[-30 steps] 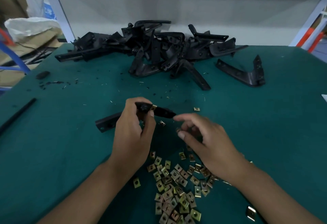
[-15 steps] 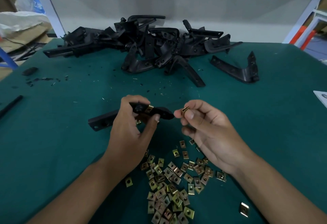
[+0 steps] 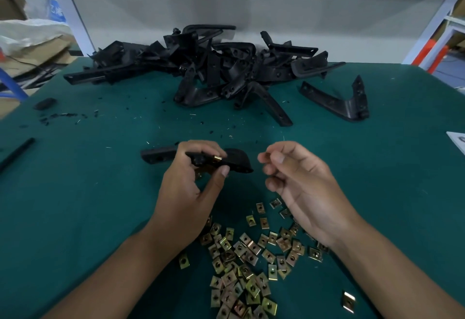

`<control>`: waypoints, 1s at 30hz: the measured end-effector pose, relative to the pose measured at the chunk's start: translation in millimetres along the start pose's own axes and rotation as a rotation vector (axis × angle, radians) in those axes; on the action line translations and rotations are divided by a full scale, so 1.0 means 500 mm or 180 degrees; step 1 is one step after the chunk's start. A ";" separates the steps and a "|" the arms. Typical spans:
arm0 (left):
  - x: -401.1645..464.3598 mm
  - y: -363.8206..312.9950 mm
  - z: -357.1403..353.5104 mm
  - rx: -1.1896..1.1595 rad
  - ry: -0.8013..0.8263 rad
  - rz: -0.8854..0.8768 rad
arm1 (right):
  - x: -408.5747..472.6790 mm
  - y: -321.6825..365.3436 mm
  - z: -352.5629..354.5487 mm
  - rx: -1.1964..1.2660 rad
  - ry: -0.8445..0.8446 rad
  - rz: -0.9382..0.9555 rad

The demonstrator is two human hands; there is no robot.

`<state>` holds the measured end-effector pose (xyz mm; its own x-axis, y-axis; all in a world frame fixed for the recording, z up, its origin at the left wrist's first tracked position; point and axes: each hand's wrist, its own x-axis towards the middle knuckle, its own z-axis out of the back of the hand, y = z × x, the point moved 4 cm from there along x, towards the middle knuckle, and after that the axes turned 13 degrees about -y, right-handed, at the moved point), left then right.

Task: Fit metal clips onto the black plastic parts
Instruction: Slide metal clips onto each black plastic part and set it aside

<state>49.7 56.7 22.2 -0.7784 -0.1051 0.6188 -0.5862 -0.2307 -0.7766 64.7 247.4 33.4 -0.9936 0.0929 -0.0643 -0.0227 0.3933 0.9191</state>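
1. Head view looks down on a green table (image 3: 75, 205) that fills most of the frame, with a pale grey wall (image 3: 251, 16) behind its far edge.
2. Cardboard and a white sack (image 3: 30, 34) sit off the table's left side; an orange and white frame (image 3: 437, 49) shows at the far right.
3. A pile (image 3: 214, 67) of black plastic parts lies along the far edge of the table, and one loose bracket (image 3: 337, 102) lies just right of it.
4. Black crumbs (image 3: 63, 117) are scattered on the table left of the pile, near a small black block (image 3: 45, 103); a black rod (image 3: 16, 153) lies at the left edge.
5. A heap of brass-coloured clips (image 3: 241, 255) is spread on the near table between the two forearms, and one stray clip (image 3: 348, 301) lies to its right.
6. The left hand (image 3: 187, 193) is curled round a black part (image 3: 236, 160), thumb below and fingers on top. The part's long end sticks out to the left of the fist and its curved end to the right. A fitted clip (image 3: 217, 159) shows on the part, just beside the fingertips.
7. The right hand (image 3: 302, 187) is held just right of the part's curved end and does not touch it. Its fingers are curled with thumb and forefinger drawn together; whether they pinch a clip I cannot tell.
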 end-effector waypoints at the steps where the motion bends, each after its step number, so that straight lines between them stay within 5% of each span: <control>1: 0.001 -0.003 -0.001 -0.0078 0.0011 0.0020 | 0.001 0.000 0.001 0.0010 -0.0028 0.0037; 13: 0.002 -0.012 0.000 0.0030 -0.0015 0.0002 | -0.003 0.002 0.010 -0.1435 -0.0375 0.1522; 30: -0.009 -0.012 -0.012 -0.0175 0.0358 0.0071 | -0.008 0.006 0.008 -0.1563 -0.0385 0.1671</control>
<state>55.3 64.3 23.6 -0.8099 0.0003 0.5866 -0.5775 -0.1759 -0.7972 69.1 251.9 34.9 -0.8686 0.2683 0.4166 0.3783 -0.1840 0.9072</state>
